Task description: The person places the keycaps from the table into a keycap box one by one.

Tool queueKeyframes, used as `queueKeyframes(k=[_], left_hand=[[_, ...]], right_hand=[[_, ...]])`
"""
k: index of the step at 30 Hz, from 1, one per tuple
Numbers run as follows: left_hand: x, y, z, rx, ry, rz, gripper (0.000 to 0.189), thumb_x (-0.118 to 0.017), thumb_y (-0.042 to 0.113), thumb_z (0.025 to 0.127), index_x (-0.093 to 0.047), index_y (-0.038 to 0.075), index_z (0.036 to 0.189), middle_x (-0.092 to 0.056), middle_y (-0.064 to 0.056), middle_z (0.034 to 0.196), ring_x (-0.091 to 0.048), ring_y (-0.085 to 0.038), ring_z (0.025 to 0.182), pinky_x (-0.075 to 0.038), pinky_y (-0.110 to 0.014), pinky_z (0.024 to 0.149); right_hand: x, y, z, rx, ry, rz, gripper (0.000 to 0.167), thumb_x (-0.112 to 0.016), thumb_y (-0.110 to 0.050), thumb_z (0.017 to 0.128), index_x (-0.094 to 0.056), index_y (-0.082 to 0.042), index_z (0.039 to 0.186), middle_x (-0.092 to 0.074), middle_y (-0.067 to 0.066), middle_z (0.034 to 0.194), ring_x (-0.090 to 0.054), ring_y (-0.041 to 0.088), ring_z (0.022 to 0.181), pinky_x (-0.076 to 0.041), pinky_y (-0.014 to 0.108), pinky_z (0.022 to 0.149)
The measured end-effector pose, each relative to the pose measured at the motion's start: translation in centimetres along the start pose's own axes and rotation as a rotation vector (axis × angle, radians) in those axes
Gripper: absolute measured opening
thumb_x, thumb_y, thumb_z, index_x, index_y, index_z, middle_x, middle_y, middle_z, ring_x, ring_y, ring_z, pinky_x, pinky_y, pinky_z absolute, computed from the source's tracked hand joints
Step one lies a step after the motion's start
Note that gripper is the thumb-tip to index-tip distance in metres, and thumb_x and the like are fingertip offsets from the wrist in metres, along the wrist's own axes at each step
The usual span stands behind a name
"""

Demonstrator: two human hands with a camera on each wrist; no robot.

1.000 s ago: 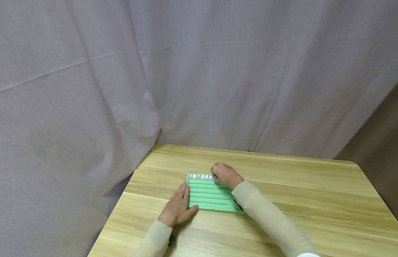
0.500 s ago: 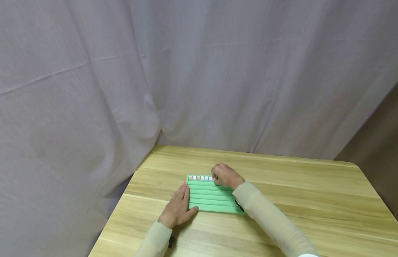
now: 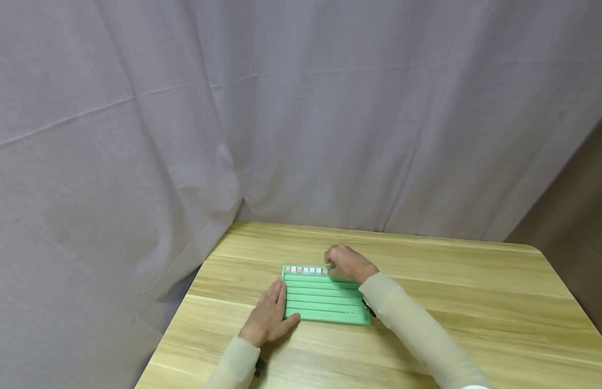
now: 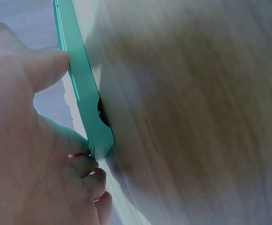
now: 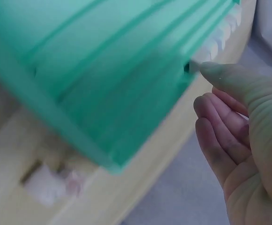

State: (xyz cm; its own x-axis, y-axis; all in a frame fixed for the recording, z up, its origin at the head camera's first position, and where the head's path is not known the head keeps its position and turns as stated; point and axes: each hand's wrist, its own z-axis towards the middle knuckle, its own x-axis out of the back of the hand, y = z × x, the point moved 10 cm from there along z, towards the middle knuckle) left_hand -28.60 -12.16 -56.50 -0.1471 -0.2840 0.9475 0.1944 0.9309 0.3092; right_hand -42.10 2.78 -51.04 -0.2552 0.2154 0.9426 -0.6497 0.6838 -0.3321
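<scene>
A green ridged board (image 3: 322, 305) lies flat on the wooden table. Along its far edge runs a row of several small square tiles (image 3: 306, 270), some white and some brownish. My left hand (image 3: 268, 316) rests flat at the board's left side, fingers along the edge and thumb at the near left corner; the left wrist view shows the thumb (image 4: 51, 70) against the green side wall. Over the far right part of the board is my right hand (image 3: 348, 263). Its thumb tip (image 5: 213, 70) reaches the last tile of the row, while the other fingers curl loosely, apart from the thumb.
In the right wrist view, a blurred white block (image 5: 46, 186) and a pinkish one (image 5: 74, 183) lie on the table beside the board. Grey curtains (image 3: 330, 135) hang behind and left of the table (image 3: 452, 302).
My right hand has shifted a little to the right and its fingers have loosened, so the tile at the right end of the row now shows. My left hand stays in place.
</scene>
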Motion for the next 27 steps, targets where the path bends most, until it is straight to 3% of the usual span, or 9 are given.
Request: queueKeyframes(k=[6, 11, 14, 18, 22, 27], left_hand=[[0.3, 0.0, 0.0, -0.009, 0.002, 0.038, 0.091, -0.052, 0.055, 0.106, -0.025, -0.011, 0.163, -0.018, -0.028, 0.174, -0.023, -0.041, 0.163, -0.028, -0.055, 0.132], [0.6, 0.0, 0.0, -0.018, 0.011, 0.033, 0.090, -0.053, 0.053, 0.106, -0.025, -0.011, 0.162, -0.019, -0.029, 0.173, -0.024, -0.042, 0.162, -0.029, -0.056, 0.131], [0.6, 0.0, 0.0, -0.018, 0.012, 0.034, 0.089, -0.052, 0.053, 0.107, -0.025, -0.011, 0.162, -0.020, -0.029, 0.173, -0.024, -0.042, 0.162, -0.029, -0.055, 0.131], [0.6, 0.0, 0.1, -0.018, 0.013, 0.030, 0.089, -0.052, 0.053, 0.106, -0.025, -0.011, 0.162, -0.020, -0.029, 0.173, -0.024, -0.042, 0.162, -0.029, -0.056, 0.131], [0.6, -0.1, 0.1, -0.016, 0.014, 0.033, 0.090, -0.053, 0.054, 0.106, -0.025, -0.011, 0.162, -0.020, -0.029, 0.173, -0.024, -0.042, 0.162, -0.029, -0.056, 0.131], [0.5, -0.2, 0.1, -0.010, 0.016, 0.036, 0.090, -0.053, 0.054, 0.106, -0.025, -0.011, 0.162, -0.020, -0.029, 0.173, -0.024, -0.042, 0.162, -0.030, -0.056, 0.131]], right_hand=[[2.6, 1.2, -1.6, 0.035, 0.023, -0.015, 0.041, -0.075, -0.001, 0.094, -0.041, -0.012, 0.073, -0.033, -0.005, 0.072, -0.032, 0.009, 0.066, -0.027, 0.025, 0.059], [3.9, 2.6, -3.4, 0.060, 0.042, -0.040, 0.018, -0.077, -0.002, 0.093, -0.064, -0.002, 0.081, -0.063, 0.005, 0.079, -0.050, 0.008, 0.071, -0.044, 0.024, 0.062], [3.9, 3.4, -4.4, 0.074, 0.043, -0.055, 0.009, -0.076, -0.001, 0.093, -0.070, -0.001, 0.086, -0.070, 0.009, 0.083, -0.055, 0.009, 0.073, -0.049, 0.026, 0.062], [3.5, 4.7, -5.7, 0.063, 0.038, -0.058, 0.007, -0.077, 0.000, 0.091, -0.072, -0.004, 0.086, -0.069, 0.003, 0.080, -0.055, 0.009, 0.072, -0.052, 0.027, 0.063], [3.0, 5.9, -6.5, 0.036, 0.036, -0.047, 0.009, -0.080, -0.002, 0.088, -0.078, -0.002, 0.097, -0.075, 0.005, 0.089, -0.066, 0.010, 0.080, -0.062, 0.032, 0.073], [2.0, 6.7, -6.9, 0.025, 0.027, -0.044, 0.008, -0.082, -0.004, 0.088, -0.077, -0.003, 0.095, -0.073, 0.004, 0.087, -0.065, 0.011, 0.080, -0.060, 0.030, 0.072]])
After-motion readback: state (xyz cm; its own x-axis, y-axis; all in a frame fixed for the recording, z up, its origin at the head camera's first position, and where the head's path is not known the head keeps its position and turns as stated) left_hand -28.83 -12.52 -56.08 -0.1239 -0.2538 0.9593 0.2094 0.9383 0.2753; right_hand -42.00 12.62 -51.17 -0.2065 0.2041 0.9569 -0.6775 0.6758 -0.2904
